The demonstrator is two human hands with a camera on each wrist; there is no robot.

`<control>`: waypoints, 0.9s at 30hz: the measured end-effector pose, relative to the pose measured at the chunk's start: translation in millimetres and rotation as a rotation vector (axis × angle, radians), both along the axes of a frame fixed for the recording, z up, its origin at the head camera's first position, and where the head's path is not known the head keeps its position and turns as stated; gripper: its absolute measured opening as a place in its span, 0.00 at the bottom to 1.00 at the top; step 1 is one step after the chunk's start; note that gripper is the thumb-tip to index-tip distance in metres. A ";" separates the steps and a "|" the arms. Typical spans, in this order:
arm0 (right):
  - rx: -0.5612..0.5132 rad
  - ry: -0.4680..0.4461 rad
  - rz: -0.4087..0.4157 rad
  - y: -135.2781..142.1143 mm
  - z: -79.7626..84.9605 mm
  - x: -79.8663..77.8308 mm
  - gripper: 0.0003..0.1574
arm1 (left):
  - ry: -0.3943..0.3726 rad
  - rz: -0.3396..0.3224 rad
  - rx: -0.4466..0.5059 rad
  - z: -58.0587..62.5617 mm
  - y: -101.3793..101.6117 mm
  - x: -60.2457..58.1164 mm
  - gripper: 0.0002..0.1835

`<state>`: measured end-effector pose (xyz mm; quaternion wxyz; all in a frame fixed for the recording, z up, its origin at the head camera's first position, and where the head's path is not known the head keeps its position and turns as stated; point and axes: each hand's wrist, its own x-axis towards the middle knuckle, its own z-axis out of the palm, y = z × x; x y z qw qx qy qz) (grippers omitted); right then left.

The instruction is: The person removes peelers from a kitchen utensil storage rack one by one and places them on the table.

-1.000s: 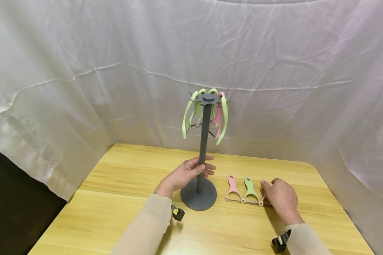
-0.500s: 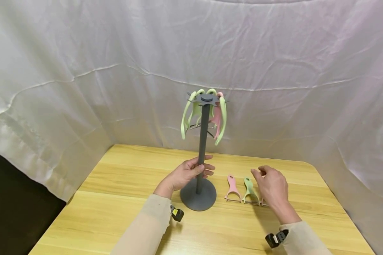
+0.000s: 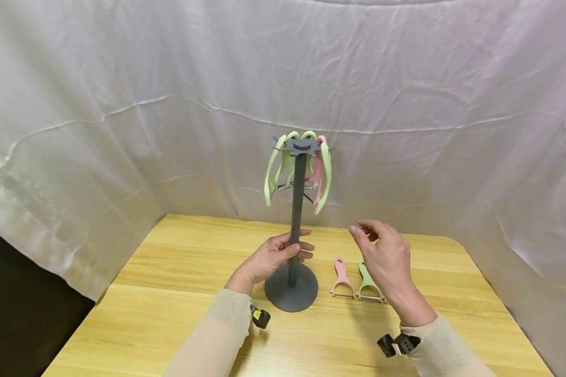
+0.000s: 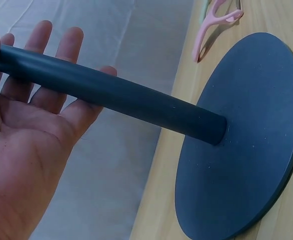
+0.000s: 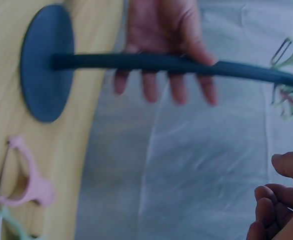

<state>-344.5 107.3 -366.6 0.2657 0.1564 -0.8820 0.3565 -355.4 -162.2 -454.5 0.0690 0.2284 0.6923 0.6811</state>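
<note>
Head view: left hand (image 3: 267, 258) grips the stand (image 3: 298, 201); green peeler (image 3: 365, 276) lies near the loosely curled right hand (image 3: 387, 256).

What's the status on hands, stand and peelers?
Left hand holds stand. Right hand above table, nothing visible in grip. Hung peelers up top; pink peeler, green peeler on table. No obstruction seen.

In the head view a dark grey stand (image 3: 297, 207) rises upright at the centre, a slim pole on a round flat base. Four green peelers (image 3: 327, 174) and a pink peeler (image 3: 318, 170) hang from its top, handles uppermost. At lower right of centre, a second pink peeler (image 3: 341, 270) and a fifth green peeler (image 3: 366, 277) lie side by side, blades toward the bottom edge.
</note>
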 end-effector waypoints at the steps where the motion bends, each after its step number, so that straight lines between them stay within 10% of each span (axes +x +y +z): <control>1: -0.006 0.004 0.009 -2.7 3.9 1.3 0.17 | 0.001 0.004 -0.003 0.0 -0.4 0.1 0.26; 27: -0.204 0.181 0.174 -50.4 79.5 11.9 0.19 | 0.002 -0.053 0.044 -1.9 -1.9 -1.5 0.27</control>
